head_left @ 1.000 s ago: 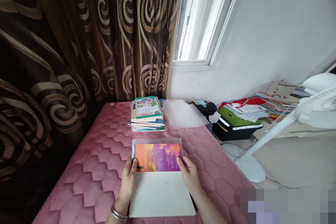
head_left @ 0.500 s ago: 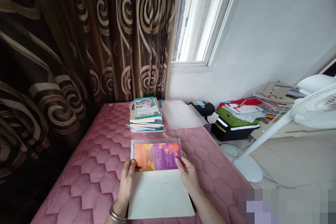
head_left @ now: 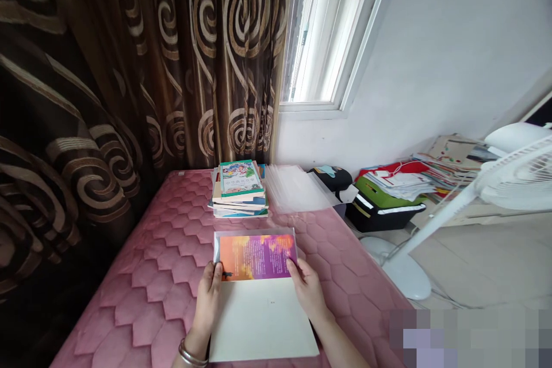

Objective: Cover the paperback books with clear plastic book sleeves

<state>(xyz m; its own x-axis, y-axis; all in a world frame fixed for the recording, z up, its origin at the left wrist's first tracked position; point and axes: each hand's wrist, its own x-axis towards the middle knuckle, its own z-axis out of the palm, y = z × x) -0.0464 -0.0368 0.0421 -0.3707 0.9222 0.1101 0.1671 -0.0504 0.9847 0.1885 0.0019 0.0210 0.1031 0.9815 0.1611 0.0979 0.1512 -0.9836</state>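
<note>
Bk stack (head_left: pixel 241 179) on bed (head_left: pixel 142 284), sheets (head_left: pixel 299 190) R, bk (head_left: pixel 262 316) in frt

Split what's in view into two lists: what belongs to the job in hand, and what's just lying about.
Job in hand:
- book, open, held by left hand and right hand
- clear cover on it
- probably clear sheets and book stack
- mattress, underneath

Apparently just about:
- fan
- box
- papers

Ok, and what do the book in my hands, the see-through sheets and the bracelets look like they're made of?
Book: seemingly paper, with a matte pale page; the colour-printed panel may be coated card. Sheets: probably thin, smooth plastic, since overlapping edges show through. Bracelets: likely polished metal, silvery with bright highlights.
</note>
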